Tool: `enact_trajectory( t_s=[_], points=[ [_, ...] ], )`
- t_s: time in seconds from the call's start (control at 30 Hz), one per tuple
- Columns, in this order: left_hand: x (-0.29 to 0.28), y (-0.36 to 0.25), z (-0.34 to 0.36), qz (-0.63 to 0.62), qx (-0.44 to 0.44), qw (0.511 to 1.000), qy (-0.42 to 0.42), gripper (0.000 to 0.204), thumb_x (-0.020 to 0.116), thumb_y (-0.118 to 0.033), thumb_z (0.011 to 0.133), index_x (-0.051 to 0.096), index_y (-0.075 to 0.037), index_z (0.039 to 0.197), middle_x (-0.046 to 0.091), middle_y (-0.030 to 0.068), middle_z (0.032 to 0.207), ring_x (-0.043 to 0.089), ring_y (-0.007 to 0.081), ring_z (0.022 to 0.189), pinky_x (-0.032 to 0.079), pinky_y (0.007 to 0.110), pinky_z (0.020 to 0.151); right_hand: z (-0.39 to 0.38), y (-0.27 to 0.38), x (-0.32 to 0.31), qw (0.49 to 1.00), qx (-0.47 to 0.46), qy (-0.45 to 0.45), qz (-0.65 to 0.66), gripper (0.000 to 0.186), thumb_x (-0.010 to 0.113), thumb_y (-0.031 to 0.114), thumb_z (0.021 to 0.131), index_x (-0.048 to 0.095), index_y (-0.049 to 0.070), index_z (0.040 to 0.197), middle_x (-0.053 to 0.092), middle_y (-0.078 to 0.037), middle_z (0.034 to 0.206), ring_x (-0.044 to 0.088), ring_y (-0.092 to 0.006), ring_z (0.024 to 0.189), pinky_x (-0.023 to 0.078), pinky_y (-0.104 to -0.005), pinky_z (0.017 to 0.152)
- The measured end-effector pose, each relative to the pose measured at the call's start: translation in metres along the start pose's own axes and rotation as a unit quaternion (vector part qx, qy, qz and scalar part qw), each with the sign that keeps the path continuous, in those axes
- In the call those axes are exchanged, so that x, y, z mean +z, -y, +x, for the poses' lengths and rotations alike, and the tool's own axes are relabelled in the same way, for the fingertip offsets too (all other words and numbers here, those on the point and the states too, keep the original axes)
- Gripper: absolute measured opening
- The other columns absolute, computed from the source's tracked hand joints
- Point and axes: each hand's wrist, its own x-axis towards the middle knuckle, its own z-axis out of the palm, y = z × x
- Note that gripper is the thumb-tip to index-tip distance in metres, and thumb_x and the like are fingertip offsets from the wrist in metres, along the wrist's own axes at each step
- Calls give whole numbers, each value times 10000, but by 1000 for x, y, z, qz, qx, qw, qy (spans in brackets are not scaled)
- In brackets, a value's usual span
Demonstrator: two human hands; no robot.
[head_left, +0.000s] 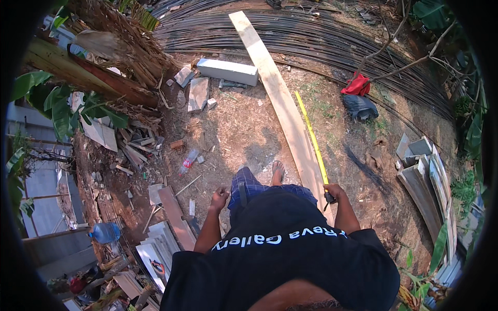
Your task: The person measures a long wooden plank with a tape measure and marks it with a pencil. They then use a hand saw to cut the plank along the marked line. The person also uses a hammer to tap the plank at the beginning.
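My right hand [336, 193] is closed around a dark tape measure [330, 197]. Its yellow blade [312, 135] is pulled out and stretches away from me. The blade runs beside the right edge of a long pale wooden plank [275, 80], which extends from near my right hand to the far metal rods. Whether the blade touches the plank I cannot tell. Left of my body, my left hand [220, 198] hangs with curled fingers, next to my checked shorts [244, 181]. Anything inside those fingers is hidden.
Long dark metal rods [207, 31] spread across the far ground. A pale block [228, 71] lies left of the plank. Red cloth [356, 85] and a dark bag [361, 108] sit to the right, above stacked boards [428, 181]. Wood scraps and a blue jug [105, 233] are left.
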Motion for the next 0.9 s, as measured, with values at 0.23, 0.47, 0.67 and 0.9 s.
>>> enact_trajectory(
  t_s=[0.23,0.47,0.67,0.9],
  points=[
    [-41,-23,37,-105,-181,975,-75,289,676,-246,960,654,-82,1197,639,42,866,639,158,686,471,314,528,97,204,-95,915,-331,-124,-191,247,632,234,875,687,57,1038,693,-225,896,670,-403,817,519,-485,702],
    [-52,-73,159,-159,-220,957,-98,304,668,-280,983,666,-103,1230,672,27,982,678,187,760,480,317,571,99,325,-26,990,-121,-68,36,317,655,438,951,662,139,1056,628,8,786,603,-131,654,522,-361,604],
    [-94,-159,273,-139,-131,980,-59,421,680,-248,977,628,-13,1323,696,106,1118,684,194,869,575,334,718,104,397,24,999,41,21,-24,366,634,453,948,657,127,1113,683,-88,925,681,-262,766,592,-546,707],
    [-188,-293,338,-216,-54,951,-214,420,660,-253,985,616,-27,1337,694,73,1080,666,161,877,551,302,727,220,513,11,990,12,134,-43,436,596,522,951,677,145,1155,693,-41,847,681,-245,702,585,-507,680]
  ],
)
